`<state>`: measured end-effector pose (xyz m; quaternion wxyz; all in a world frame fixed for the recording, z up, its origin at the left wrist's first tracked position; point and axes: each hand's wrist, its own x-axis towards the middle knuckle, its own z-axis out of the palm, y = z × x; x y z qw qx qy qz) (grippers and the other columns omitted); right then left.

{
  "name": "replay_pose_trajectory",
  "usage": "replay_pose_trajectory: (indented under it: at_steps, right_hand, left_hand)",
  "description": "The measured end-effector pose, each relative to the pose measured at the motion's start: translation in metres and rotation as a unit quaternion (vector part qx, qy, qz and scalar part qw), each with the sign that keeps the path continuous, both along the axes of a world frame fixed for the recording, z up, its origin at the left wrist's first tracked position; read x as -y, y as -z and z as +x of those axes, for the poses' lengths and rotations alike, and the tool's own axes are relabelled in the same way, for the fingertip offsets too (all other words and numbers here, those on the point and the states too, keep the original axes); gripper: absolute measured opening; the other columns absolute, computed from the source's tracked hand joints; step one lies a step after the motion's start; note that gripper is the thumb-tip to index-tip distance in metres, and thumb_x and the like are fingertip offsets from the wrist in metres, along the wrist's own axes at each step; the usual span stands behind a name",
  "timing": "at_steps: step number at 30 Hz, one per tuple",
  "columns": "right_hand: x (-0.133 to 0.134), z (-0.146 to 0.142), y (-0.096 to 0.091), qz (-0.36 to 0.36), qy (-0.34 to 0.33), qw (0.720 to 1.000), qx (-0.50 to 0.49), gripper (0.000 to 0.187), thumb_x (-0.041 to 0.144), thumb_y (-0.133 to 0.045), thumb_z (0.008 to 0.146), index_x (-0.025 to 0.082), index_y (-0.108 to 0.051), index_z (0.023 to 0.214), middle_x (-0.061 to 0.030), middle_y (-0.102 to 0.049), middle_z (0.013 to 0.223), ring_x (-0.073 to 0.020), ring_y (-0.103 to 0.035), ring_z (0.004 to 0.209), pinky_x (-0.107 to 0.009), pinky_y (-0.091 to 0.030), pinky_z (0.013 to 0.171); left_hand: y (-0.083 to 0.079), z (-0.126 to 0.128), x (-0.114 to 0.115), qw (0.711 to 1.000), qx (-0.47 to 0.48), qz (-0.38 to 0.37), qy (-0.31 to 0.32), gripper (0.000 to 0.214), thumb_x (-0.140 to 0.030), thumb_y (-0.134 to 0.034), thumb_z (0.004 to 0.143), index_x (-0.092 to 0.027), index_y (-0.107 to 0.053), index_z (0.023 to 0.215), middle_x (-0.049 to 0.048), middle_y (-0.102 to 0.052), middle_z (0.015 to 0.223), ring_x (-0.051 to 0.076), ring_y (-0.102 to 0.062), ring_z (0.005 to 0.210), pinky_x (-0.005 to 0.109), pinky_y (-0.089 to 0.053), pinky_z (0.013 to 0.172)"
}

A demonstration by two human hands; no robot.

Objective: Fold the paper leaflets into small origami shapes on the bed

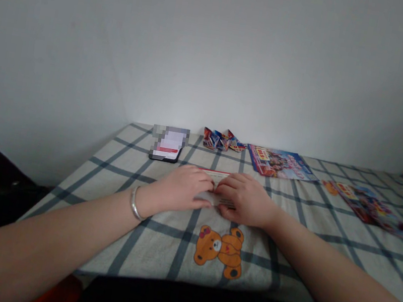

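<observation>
Left hand [185, 186] and right hand [245, 198] face each other, fingertips [210, 185] nearly meeting.
The left forearm [57, 238] and right forearm [324, 270] slant inward, bare; the fingers bend, each thumb [201, 203] lying apart on the near side.

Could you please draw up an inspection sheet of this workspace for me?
Surface: blue-grey checked cloth with a bear print near the front edge.
Job's things: printed paper with a red far edge, lying under both hands and partly hidden by them.
Clutter: phone with its screen lit, at back left; folded colourful paper at the back; two colourful flyers on the right.
Hands: left hand and right hand on the paper, fingers bent; grip unclear. Silver bracelet on the left wrist.
Cables: nothing seen.
Surroundings: pale wall behind; dark, unclear area at lower left.
</observation>
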<state>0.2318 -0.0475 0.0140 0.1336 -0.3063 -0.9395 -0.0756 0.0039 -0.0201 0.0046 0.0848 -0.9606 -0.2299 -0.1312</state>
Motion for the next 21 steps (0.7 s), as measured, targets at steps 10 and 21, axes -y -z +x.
replay_pose_trajectory:
  at_steps: [10, 21]
  right_hand:
    - [-0.006, -0.002, 0.004, 0.079, 0.061, 0.995, -0.006, 0.018, 0.023, -0.052, 0.086, 0.02, -0.068, 0.081, -0.0038, -0.071, 0.08, -0.0198, -0.061, 0.08, -0.034, -0.038, 0.079]
    - [-0.006, -0.008, 0.007, 0.088, 0.059, 0.991, -0.085, 0.013, 0.019, -0.054, 0.085, 0.019, -0.066, 0.081, -0.0051, -0.069, 0.082, -0.0207, -0.057, 0.082, -0.032, -0.038, 0.073]
  left_hand:
    - [0.001, 0.006, 0.001, 0.997, 0.021, 0.048, -0.049, 0.021, -0.03, -0.055, 0.094, -0.018, -0.067, 0.082, 0.0037, -0.071, 0.086, 0.019, -0.065, 0.079, 0.035, -0.049, 0.074]
    - [-0.001, 0.012, -0.001, 0.988, 0.064, 0.142, 0.002, 0.025, -0.025, -0.048, 0.098, -0.016, -0.067, 0.084, 0.0017, -0.069, 0.082, 0.016, -0.06, 0.075, 0.035, -0.043, 0.077]
